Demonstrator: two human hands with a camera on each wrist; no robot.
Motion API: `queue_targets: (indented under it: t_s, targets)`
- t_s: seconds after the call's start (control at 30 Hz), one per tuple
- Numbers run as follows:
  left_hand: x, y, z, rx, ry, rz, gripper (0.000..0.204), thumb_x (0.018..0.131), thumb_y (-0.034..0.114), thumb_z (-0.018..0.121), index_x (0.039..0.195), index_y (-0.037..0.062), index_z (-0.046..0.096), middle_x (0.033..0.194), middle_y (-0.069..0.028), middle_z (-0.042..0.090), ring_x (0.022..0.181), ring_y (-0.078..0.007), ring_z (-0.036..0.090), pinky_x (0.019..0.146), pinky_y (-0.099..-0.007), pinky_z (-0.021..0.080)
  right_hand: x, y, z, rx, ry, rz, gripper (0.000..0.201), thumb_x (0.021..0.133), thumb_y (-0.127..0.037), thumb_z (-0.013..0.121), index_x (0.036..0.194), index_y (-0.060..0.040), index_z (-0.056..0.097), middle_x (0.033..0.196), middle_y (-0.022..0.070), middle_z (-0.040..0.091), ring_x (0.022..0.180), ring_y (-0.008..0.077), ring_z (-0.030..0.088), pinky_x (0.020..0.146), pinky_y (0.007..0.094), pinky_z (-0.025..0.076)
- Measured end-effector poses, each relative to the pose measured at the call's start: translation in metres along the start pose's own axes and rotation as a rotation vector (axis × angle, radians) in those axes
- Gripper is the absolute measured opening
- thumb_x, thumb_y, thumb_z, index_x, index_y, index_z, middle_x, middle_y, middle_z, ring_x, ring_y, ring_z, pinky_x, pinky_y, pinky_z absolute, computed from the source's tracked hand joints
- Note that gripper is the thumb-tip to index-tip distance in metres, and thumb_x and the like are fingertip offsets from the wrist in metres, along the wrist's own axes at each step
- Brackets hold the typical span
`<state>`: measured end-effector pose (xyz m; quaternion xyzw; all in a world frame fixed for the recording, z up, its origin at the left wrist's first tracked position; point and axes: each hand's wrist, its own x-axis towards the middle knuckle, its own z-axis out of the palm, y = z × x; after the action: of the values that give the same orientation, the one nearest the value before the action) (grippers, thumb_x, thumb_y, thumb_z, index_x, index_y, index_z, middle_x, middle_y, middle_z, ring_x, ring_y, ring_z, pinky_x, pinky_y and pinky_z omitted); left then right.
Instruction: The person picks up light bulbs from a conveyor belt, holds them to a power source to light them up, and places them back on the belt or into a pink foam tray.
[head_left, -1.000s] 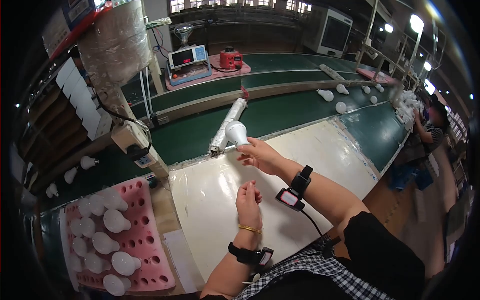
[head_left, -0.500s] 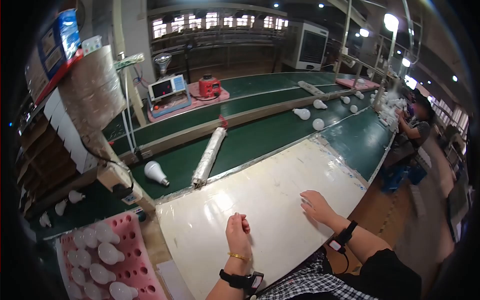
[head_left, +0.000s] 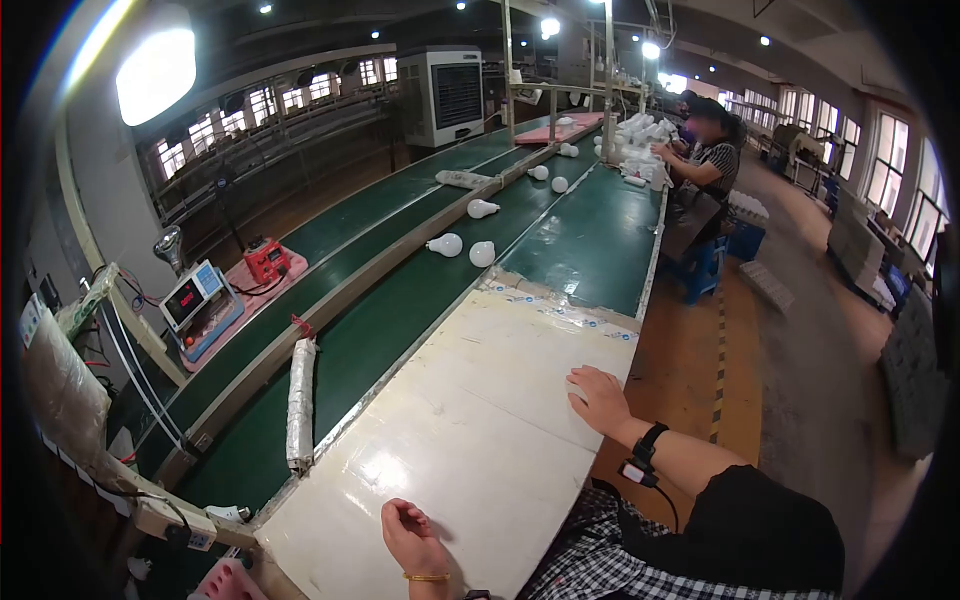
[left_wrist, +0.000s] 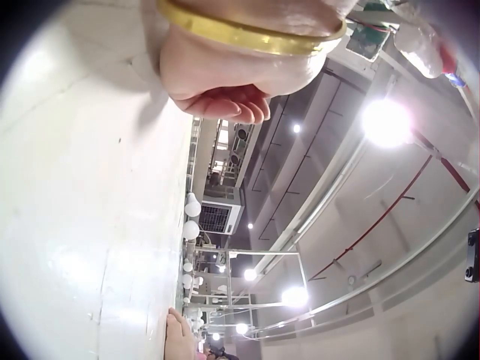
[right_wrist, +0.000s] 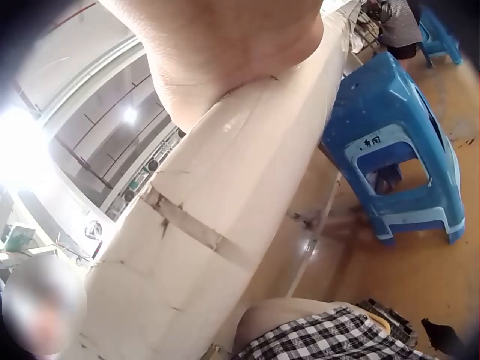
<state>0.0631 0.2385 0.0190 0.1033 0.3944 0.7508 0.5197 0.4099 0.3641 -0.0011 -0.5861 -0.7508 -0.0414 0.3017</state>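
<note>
My left hand (head_left: pixel 412 535) rests near the front of the white board (head_left: pixel 470 400), its fingers loosely curled with nothing in them. In the left wrist view the curled fingertips (left_wrist: pixel 244 112) show below a gold bangle (left_wrist: pixel 255 34). Over the board's right edge lies my right hand (head_left: pixel 602 402), fingers relaxed and holding nothing. Beyond the board, on the green belt, are white bulbs: one bulb (head_left: pixel 445 245), a second bulb (head_left: pixel 482 253) beside it, and another bulb (head_left: pixel 483 208) farther off. At lower left, a bulb (head_left: pixel 228 513) is partly hidden by a post.
A wrapped bar (head_left: pixel 300 405) lies across the green belt (head_left: pixel 380 330). Behind it stand a meter (head_left: pixel 192 297) and a red device (head_left: pixel 266 260). A pink foam tray (head_left: pixel 228 580) shows at lower left. Farther along sits another person (head_left: pixel 710 160) beside piled bulbs (head_left: pixel 640 135); a blue stool (right_wrist: pixel 397 142) stands nearby.
My right hand has let go of a bulb, which came to lie on the belt left of the wrapped bar, and moved right to the board's edge. The head view has turned right.
</note>
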Motion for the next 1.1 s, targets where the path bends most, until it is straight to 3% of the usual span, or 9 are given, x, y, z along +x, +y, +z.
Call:
queue_targets:
  t_s: [1.1]
  targets:
    - [0.0048, -0.0088, -0.0080, 0.049, -0.081, -0.022, 0.020, 0.095, 0.023, 0.048, 0.082, 0.0087, 0.050, 0.075, 0.0009, 0.049, 0.068, -0.0073, 0.046, 0.059, -0.0209, 0.039, -0.0006, -0.0014, -0.0017, 0.022, 0.008, -0.002, 0.029, 0.084, -0.020, 0.059, 0.110, -0.0088, 0.061, 0.121, 0.0077, 0.058, 0.120, 0.0246, 0.049, 0.101, 0.0399, 0.035]
